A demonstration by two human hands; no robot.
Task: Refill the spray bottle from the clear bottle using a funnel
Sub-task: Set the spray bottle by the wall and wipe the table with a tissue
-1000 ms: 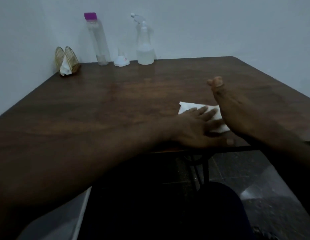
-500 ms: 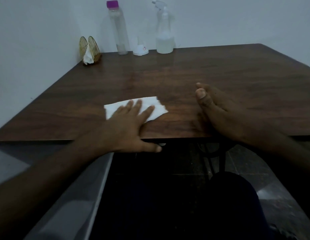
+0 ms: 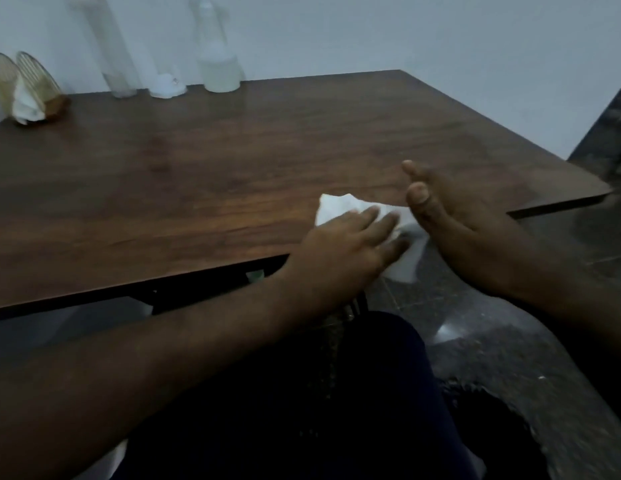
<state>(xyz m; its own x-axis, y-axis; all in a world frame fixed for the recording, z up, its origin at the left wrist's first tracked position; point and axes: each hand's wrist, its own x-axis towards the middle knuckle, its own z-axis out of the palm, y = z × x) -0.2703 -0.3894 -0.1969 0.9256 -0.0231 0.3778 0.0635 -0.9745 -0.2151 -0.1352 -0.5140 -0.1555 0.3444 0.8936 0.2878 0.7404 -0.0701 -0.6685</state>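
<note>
The spray bottle (image 3: 220, 67), partly full of cloudy liquid, stands at the table's far edge against the wall. Left of it sits the small white funnel (image 3: 167, 85), and further left the tall clear bottle (image 3: 116, 64); the tops of both bottles are cut off by the frame. My left hand (image 3: 347, 247) presses flat, fingers straight, on a white tissue (image 3: 340, 207) at the table's near edge, part of the tissue hanging over the edge. My right hand (image 3: 454, 220) is held on edge beside the tissue, fingers straight, empty.
A gold wire napkin holder (image 3: 25, 88) with a white napkin stands at the far left of the dark wooden table (image 3: 198, 161). Below the near edge are my dark-clothed knee and a dark tiled floor (image 3: 510, 341).
My left hand has slid the tissue to the right along the near edge until it reached my right hand. The camera has tilted down and turned, cutting off the bottle tops.
</note>
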